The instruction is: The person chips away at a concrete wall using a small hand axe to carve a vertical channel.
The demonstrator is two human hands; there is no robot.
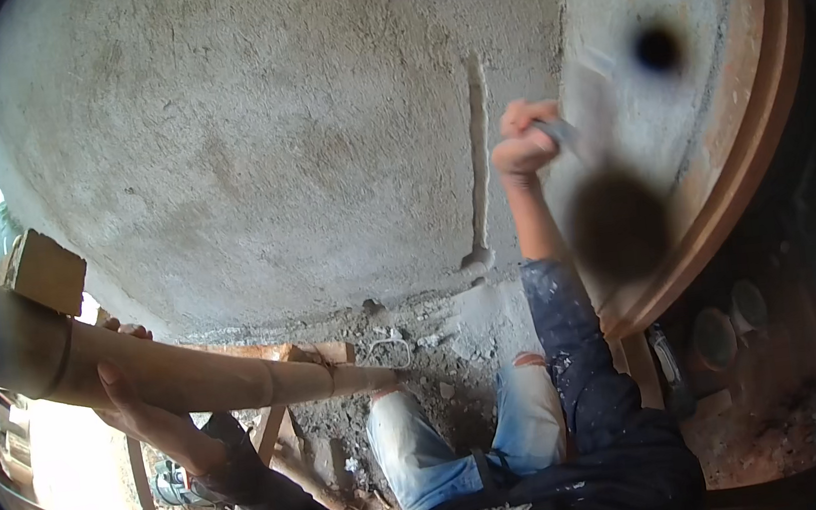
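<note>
My left hand (150, 420) is wrapped round a thick bamboo pole (206, 377) at the left, with the thumb on the near side and fingertips showing over the far side. The pole runs from the left rim to near my knees. My right hand (526, 141) is raised in front of the grey plastered wall (295, 147), closed on a tool with a grey handle (555, 129). The tool's far end is smeared by motion, so its kind cannot be told. Left of this hand, a narrow upright groove (478, 161) is cut into the plaster.
A yellowish block (48, 273) rests by the pole at far left. Rubble (423, 339) lies along the wall's foot. A reddish-brown frame (718, 240) curves along the right. Wooden struts (253, 484) stand below the pole. Round containers (715, 339) sit at lower right. Dark spots blot the view.
</note>
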